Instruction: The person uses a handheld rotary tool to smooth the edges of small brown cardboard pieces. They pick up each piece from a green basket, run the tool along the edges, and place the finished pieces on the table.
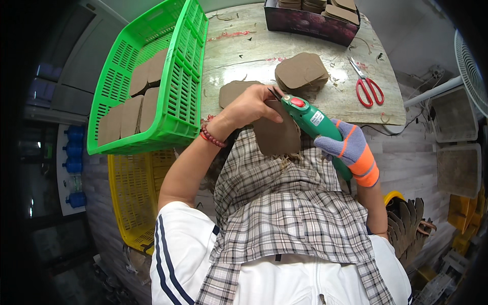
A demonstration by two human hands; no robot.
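My bare left hand (252,106) is closed on a brown rounded-corner sheet (277,133), which hangs over my checked apron with ragged fibres along its lower edge. In my gloved right hand (348,147) is a green electric cutter (315,118) with a red button. Its dark blades (276,92) point left, right by my left fingers and the sheet's upper edge. Another brown piece (239,90) lies on the table behind my left hand. Farther back sits a stack of similar brown pieces (302,70).
A green crate (187,76) holding brown stacks stands at the left, above a yellow crate (127,203). Red-handled scissors (369,91) lie at the table's right. A dark box (310,24) with more pieces stands at the back. A white fan (473,71) is far right.
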